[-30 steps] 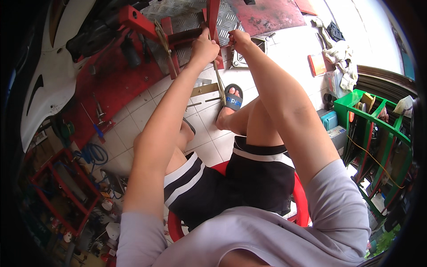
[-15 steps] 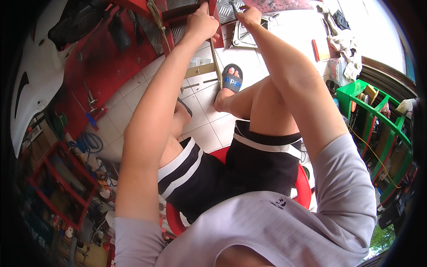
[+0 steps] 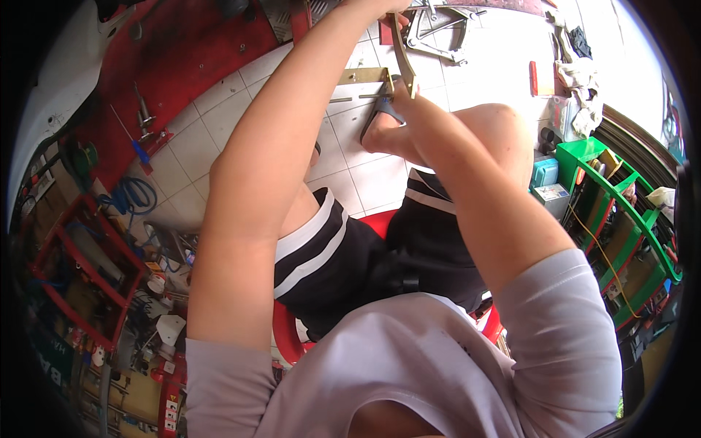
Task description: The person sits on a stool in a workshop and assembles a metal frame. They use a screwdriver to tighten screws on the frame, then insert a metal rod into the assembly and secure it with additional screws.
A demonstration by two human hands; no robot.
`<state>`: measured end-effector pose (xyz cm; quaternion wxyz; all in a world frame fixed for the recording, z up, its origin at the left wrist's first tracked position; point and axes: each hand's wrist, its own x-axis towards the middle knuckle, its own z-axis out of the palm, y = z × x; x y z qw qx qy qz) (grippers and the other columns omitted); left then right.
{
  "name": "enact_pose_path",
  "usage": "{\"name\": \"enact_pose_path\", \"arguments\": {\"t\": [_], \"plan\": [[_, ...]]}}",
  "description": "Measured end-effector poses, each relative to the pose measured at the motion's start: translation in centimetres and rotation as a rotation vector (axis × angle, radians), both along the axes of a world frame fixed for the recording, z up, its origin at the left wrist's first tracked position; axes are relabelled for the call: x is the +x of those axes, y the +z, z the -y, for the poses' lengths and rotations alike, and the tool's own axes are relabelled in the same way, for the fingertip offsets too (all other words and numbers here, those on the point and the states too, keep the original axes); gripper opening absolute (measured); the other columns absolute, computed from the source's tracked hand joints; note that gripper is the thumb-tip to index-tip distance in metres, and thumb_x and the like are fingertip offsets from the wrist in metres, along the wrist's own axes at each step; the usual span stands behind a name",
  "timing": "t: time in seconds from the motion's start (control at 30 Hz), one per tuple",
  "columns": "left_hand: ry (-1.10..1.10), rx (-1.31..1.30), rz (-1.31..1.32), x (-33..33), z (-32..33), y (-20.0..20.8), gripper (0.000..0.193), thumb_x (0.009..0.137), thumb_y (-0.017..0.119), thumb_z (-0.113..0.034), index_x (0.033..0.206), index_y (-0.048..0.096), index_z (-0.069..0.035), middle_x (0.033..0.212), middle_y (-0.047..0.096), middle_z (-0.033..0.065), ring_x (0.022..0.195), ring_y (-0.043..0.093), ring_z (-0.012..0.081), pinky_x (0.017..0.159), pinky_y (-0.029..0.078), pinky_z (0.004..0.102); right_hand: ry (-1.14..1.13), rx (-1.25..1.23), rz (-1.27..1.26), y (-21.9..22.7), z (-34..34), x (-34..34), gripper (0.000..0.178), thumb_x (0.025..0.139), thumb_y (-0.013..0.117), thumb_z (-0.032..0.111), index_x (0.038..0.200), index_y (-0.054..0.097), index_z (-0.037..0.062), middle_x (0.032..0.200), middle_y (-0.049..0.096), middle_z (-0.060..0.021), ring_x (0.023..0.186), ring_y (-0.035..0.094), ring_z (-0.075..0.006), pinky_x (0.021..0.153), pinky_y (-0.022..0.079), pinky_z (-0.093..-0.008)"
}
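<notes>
A brass-coloured flat-bar metal frame [image 3: 403,55] with thin rods hangs in front of me at the top. My left hand [image 3: 391,7] is at the picture's upper edge, partly cut off, with its fingers curled round the upper end of the frame's long bar. Lower down, my right hand [image 3: 404,95] is closed at the frame's lower corner, beside the cross bar [image 3: 365,75] and a thin rod [image 3: 347,99]. Its fingertips are mostly hidden, so what they pinch does not show. My sandalled foot [image 3: 381,120] is on the tiles just below.
A grey metal stand [image 3: 442,36] is on the tiled floor beyond my hands. To the left are a red platform [image 3: 182,62], a screwdriver [image 3: 139,150] and a coiled blue hose [image 3: 135,197]. A green tool rack [image 3: 584,150] is at right. I sit on a red stool [image 3: 288,336].
My right hand has come down and nearer, from beside the grey stand to the frame's lower corner. My left hand has shifted up and right with the frame's bar. The view has moved too.
</notes>
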<state>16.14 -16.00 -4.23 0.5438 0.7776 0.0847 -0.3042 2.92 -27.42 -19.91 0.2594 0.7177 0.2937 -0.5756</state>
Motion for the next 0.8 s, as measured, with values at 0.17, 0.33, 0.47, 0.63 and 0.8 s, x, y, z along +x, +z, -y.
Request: {"name": "enact_pose_path", "arguments": {"t": [0.17,0.33,0.47,0.63,0.8], "plan": [[-0.021,0.036,0.065,0.1,-0.6,0.2,0.045,0.082,0.044,0.002,0.127,0.046,-0.001,0.104,0.063,0.0270,0.068,0.070,0.0325,0.051,0.058,0.0395,-0.317,0.194,0.056,-4.0,-4.5,-8.2,0.029,0.081,0.065,0.015,0.108,0.066,0.0044,0.102,0.066,-0.0087,0.096,0.065,-0.0223,0.086,0.050,-0.0301],[0.016,0.139,0.124,-0.5,0.3,-1.7,0.037,0.083,0.050,-0.005,0.120,0.057,-0.002,0.095,0.066,0.0266,0.073,0.070,0.0324,0.062,0.058,0.0392,-0.264,0.403,0.402,-13.0,-4.6,-13.2,0.011,0.082,0.064,0.018,0.089,0.073,0.0180,0.097,0.070,-0.0001,0.096,0.066,-0.0148,0.073,0.053,-0.0277],[-0.081,0.148,0.074,-0.2,0.0,-2.4,0.053,0.090,0.043,-0.004,0.142,0.029,0.000,0.098,0.066,0.0232,0.066,0.070,0.0276,0.056,0.059,0.0325,-0.242,0.297,0.296,-14.9,-6.0,-11.0,0.015,0.083,0.064,0.021,0.096,0.072,0.0180,0.106,0.067,0.0024,0.101,0.063,-0.0132,0.080,0.051,-0.0277],[-0.104,0.110,0.057,-0.2,0.4,-0.8,0.054,0.089,0.041,-0.003,0.142,0.030,-0.001,0.100,0.065,0.0250,0.067,0.070,0.0277,0.058,0.060,0.0331,-0.220,0.358,0.343,-16.9,-4.5,-11.9,0.020,0.084,0.063,0.021,0.101,0.070,0.0131,0.111,0.065,-0.0019,0.105,0.062,-0.0180,0.083,0.051,-0.0287],[-0.118,0.145,0.078,-0.2,1.4,-1.0,0.053,0.090,0.041,-0.002,0.142,0.029,-0.003,0.096,0.065,0.0238,0.069,0.070,0.0284,0.057,0.061,0.0338,-0.266,0.348,0.403,-14.4,-4.4,-11.5,0.023,0.085,0.062,0.021,0.104,0.068,0.0109,0.111,0.065,-0.0041,0.105,0.062,-0.0206,0.084,0.050,-0.0289]]}}
